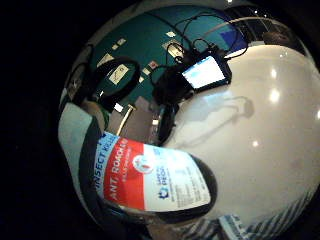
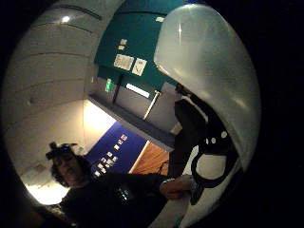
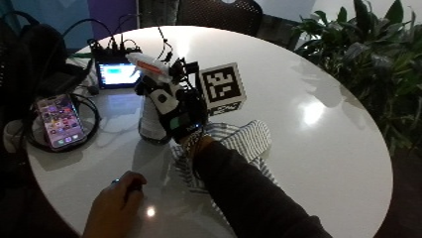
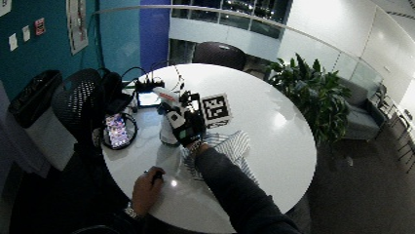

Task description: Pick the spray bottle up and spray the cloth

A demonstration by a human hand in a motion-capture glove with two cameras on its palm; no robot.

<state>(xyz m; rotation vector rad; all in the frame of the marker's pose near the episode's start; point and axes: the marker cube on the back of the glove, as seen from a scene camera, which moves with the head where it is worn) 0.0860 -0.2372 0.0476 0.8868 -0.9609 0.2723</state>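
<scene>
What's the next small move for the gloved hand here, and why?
Probably lift the spray bottle and turn its nozzle toward the striped cloth. The gloved right hand is already at the bottle, which still appears to stand on the white table; its nozzle points toward the small screen, while the cloth lies beside it under the forearm. The grip itself is hard to confirm.

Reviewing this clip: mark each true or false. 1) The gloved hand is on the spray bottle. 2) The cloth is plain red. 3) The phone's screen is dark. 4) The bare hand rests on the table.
1) True: the gloved right hand grips the spray bottle, which stands on the white table.
2) False: the cloth is striped, grey and white.
3) False: the phone is lit, showing app icons.
4) True: the bare hand rests near the table's edge.
</scene>
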